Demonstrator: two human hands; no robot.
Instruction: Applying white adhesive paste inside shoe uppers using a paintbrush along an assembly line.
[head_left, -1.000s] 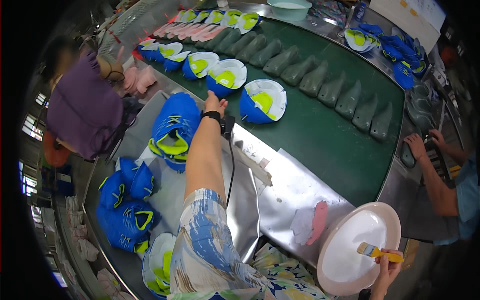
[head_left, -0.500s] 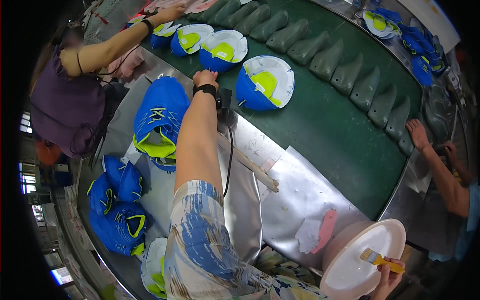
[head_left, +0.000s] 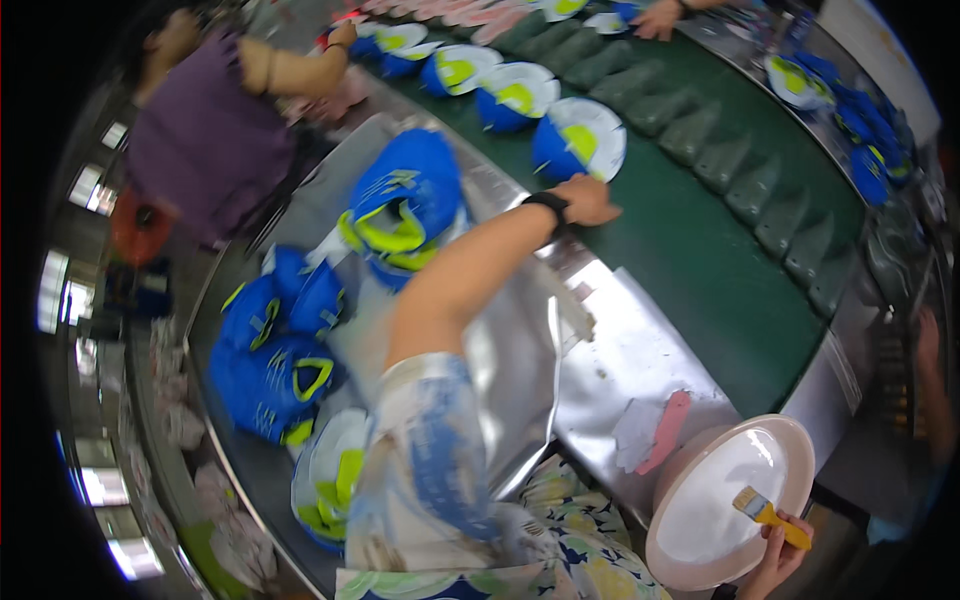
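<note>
The left hand [head_left: 592, 201] reaches out by a shoe [head_left: 583, 141]; I can't tell its grip. The right hand [head_left: 778, 562] holds a brush [head_left: 771, 516] over a bowl [head_left: 686, 463].

The left hand [head_left: 590, 200] is blurred; its separate fingers, and any contact with the nearest shoe upper [head_left: 597, 140], cannot be made out. The right hand [head_left: 772, 565] hides part of the handle of the brush [head_left: 765, 512], and its wrist is cut off by the lower edge. The patterned sleeve [head_left: 430, 450] conceals one side of the lowest upper [head_left: 318, 480]. The lasts [head_left: 775, 210] are smeared. At the top edge, a co-worker's hand [head_left: 660, 18] appears with the arm cropped; at right, another's forearm [head_left: 935, 390] fades into the dark rim.
</note>
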